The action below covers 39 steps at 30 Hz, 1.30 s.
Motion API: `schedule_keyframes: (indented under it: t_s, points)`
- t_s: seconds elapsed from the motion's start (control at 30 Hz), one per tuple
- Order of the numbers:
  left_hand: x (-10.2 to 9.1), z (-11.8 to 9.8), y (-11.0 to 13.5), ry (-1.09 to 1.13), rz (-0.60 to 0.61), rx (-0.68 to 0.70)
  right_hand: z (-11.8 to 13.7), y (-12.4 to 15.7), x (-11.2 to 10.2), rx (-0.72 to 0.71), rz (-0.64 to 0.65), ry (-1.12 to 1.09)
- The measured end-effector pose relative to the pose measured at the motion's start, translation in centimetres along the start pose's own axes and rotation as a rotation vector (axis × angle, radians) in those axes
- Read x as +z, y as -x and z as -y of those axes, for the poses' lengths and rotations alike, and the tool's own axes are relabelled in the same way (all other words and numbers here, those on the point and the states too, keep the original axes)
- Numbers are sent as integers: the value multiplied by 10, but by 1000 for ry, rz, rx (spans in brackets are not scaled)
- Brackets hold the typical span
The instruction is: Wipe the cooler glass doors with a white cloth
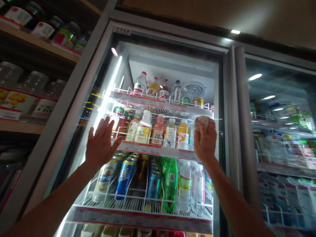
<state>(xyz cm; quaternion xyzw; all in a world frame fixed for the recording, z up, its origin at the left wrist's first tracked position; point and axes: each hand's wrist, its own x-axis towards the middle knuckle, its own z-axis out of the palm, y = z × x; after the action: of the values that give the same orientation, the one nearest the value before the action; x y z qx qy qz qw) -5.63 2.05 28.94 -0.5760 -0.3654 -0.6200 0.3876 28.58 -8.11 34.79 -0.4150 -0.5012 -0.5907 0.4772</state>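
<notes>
My left hand point(100, 144) is raised at the left part of a glass fridge door point(172, 52), fingers stretched out and spread, with nothing in it. Toward the right side of the same door, my right hand point(205, 140) is closed on a pale crumpled cloth point(202, 120), which shows above the fingers against the glass. Behind the glass, between the two hands, bottled drinks point(158, 130) stand on a wire shelf point(148, 148). Whether the left palm touches the glass is hard to see.
Cans point(125, 176) and a green bottle point(171, 181) fill a lower shelf inside; more bottles point(140, 84) stand at the top. A second glass door point(283, 131) adjoins on the right. Open wooden shelves point(37, 39) with bottles are at the left.
</notes>
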Motion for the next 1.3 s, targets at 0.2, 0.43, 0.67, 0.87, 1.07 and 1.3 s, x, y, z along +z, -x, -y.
schedule_keyframes:
  t_s: [0.2,0.43,0.67,0.87,1.07,1.3]
  points:
    - [-4,7,10,-11,27,2,33,37,-11,-48,59,-68]
    - [-4,-1,20,-15,13,-71,-12,50,-15,205,-147,-59]
    - [-6,10,34,5,-1,-10,83,83,-9,-69,59,-131]
    - [-7,8,51,-19,-25,-51,-12,86,-26,228,-204,-29]
    - [-9,7,50,-7,-7,-65,102,79,1,93,-21,-137]
    - [-8,10,53,-14,-35,-30,43,84,-18,140,-43,-64]
